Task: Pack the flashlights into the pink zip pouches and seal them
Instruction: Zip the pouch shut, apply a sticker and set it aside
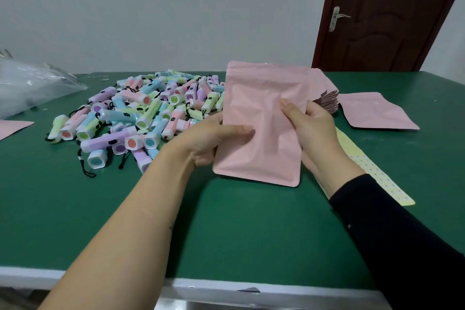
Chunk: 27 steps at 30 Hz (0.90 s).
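Green table below: my left hand and right hand pinch the pink pouch upright between them, thumbs in front. Flashlights heap just beyond my left fingers. Held by the edges only, it may buckle and slip, I judge.
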Each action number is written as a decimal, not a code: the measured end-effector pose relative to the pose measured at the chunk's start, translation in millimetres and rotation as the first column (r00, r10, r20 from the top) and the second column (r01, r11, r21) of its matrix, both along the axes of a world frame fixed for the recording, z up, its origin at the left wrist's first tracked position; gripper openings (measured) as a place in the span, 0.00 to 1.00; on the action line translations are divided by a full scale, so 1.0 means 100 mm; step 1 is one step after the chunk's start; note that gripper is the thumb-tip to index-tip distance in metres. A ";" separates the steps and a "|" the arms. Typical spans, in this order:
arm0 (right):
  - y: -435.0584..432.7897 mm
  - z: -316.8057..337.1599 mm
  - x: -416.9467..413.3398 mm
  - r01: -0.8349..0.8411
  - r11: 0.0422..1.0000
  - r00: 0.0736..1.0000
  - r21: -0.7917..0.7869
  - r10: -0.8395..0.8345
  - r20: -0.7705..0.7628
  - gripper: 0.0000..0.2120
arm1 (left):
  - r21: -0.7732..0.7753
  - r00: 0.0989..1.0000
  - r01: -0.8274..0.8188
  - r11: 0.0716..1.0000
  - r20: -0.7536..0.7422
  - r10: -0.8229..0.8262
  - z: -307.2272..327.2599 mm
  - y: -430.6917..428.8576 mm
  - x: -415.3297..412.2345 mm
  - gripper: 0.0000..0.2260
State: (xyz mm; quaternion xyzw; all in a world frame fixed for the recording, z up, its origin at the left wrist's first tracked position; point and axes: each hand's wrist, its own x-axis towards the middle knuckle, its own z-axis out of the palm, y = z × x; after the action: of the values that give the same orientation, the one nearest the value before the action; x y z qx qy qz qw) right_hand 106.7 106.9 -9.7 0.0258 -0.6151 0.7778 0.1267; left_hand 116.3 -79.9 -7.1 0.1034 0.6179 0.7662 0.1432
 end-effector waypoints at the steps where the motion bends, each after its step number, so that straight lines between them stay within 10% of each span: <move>1: 0.02 0.00 -0.02 -0.056 0.997 0.998 -0.047 0.058 0.031 0.05 | -0.015 0.999 -0.041 0.999 -0.001 0.041 -0.01 0.03 -0.01 0.13; 27: -0.03 -0.19 -0.07 -0.368 0.860 0.929 0.355 0.318 0.191 0.08 | 0.089 0.938 -0.344 0.935 0.077 0.338 0.00 0.03 -0.04 0.08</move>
State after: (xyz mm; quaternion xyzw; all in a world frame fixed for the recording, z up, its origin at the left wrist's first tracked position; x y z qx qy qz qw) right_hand 99.3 103.4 -28.9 0.1102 -0.7478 0.6520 -0.0606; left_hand 112.2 -77.1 -7.0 -0.0212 0.5823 0.8124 0.0213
